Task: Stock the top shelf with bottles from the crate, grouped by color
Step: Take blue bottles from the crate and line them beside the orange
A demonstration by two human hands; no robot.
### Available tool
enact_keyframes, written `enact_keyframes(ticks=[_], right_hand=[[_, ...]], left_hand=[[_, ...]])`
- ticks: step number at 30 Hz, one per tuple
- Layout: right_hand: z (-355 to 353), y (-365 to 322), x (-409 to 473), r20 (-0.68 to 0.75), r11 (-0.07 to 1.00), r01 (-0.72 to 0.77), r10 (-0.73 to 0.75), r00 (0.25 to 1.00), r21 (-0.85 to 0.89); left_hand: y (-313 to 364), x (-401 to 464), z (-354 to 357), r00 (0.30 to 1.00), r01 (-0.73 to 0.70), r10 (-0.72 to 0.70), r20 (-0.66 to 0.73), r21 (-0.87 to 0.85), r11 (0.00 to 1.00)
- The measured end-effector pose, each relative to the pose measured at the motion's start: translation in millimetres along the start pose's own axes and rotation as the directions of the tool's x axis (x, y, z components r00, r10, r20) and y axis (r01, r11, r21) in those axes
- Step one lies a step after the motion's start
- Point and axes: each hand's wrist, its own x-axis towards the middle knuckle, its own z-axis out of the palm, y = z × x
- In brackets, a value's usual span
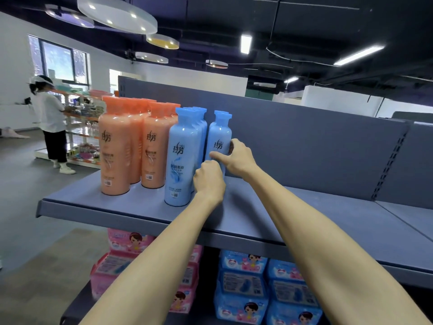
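On the grey top shelf (pixel 328 221) stand several orange bottles (pixel 114 148) at the left and a row of blue bottles (pixel 181 158) beside them. A second row of blue bottles starts just to the right, with its front blue bottle (pixel 219 137) upright. My right hand (pixel 236 158) grips this bottle from the right side, thumb across its front. My left hand (pixel 208 178) is curled against the lower part of the same bottle, and its fingers are hidden from me. The crate is out of sight.
The shelf's right half is bare, backed by a grey panel (pixel 316 141). Pink packs (pixel 121 254) and blue packs (pixel 243 285) fill the shelf below. A person (pixel 50 120) stands at another rack far left.
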Motion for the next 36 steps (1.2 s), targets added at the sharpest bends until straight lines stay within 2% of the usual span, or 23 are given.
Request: enact_keyframes(ticks=[9,26,32,36], right_hand=[[9.2,9.2,22.1,0.015,1.000,0.006,-0.006,1.000,0.002],[9.1,12.7,28.5,0.037,1.000,-0.006,0.006,0.999,-0.006],[6.9,5.8,16.3,0.105,0.997,-0.076,0.073,0.992,0.027],[0.4,1.4,-16.6,0.130,0.984,-0.169,0.161,0.978,0.052]], left_hand=[[0.3,21.4,15.3,1.000,0.013,-0.012,-0.016,0.044,0.999],[0.2,29.0,20.6,0.998,-0.051,0.055,-0.036,0.102,0.993],[1.8,14.2,11.4,1.000,-0.013,0.012,0.009,0.072,0.997],[11.2,-14.5,0.6,0.995,-0.097,0.099,-0.011,0.139,0.986]])
